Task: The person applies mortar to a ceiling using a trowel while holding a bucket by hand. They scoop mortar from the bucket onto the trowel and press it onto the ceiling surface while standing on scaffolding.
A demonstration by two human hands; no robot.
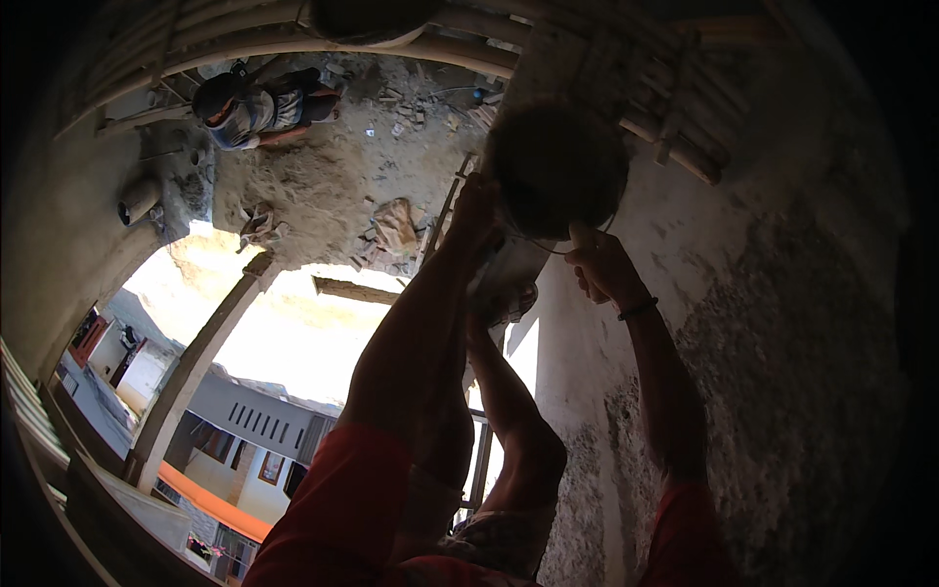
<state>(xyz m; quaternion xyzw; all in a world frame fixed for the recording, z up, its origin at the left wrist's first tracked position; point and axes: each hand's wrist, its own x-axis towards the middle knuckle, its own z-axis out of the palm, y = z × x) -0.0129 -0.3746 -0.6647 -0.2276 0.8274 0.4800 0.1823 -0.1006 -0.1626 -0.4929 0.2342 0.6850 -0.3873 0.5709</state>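
Observation:
A dark bucket (553,161) with a wire handle is at upper centre, over a long plank (543,68). My left hand (474,205) is closed at the bucket's left side, apparently gripping it, its fingers in shadow. My right hand (597,259) grips the bucket at its near edge by the handle, thumb pointing up. My bare legs show below, with a foot (509,303) near the plank.
Bamboo poles (440,54) cross the top, with another dark container (367,18). On the rubble-strewn ground below, another person (249,117) bends near a metal cylinder (139,201). A post (201,362) stands left; a rough wall (773,323) runs along the right.

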